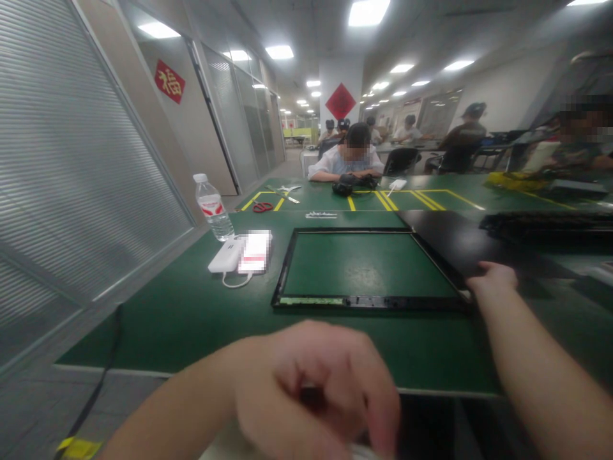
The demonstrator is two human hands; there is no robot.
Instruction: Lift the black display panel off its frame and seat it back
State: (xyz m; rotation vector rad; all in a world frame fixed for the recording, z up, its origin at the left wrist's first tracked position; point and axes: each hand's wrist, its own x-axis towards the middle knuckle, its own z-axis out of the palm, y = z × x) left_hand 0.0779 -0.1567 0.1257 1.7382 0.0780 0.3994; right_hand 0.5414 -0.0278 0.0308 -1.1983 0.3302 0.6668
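Left hand: held loosely curled at bottom center of the frame, left hand [318,383] a bit blurry, fingers bent downward; whether anything is gripped can't be told from here.
Right hand: stretched out to right of center, right hand [495,279] placed by the near right corner of the black frame [407,303], fingers bent over that area; whether it's actually pinched can't be told.
Black frame: laid flat in the middle of the picture, bare tabletop seen through it, a pale green strip [311,301] set along the left part of its near bar.
Black panel: black panel [460,233] laid right of center, just beside the frame's right side.
Green table: green table [191,332] spread across most of the lower half.
Left-of-center stuff: a white power bank [224,255] and a pixelated phone [255,252] joined by a white cable [234,286], with a water bottle [213,211] stood just behind.
Top center: a person [347,160] seated across, red-handled scissors [263,207] left lying farther left.
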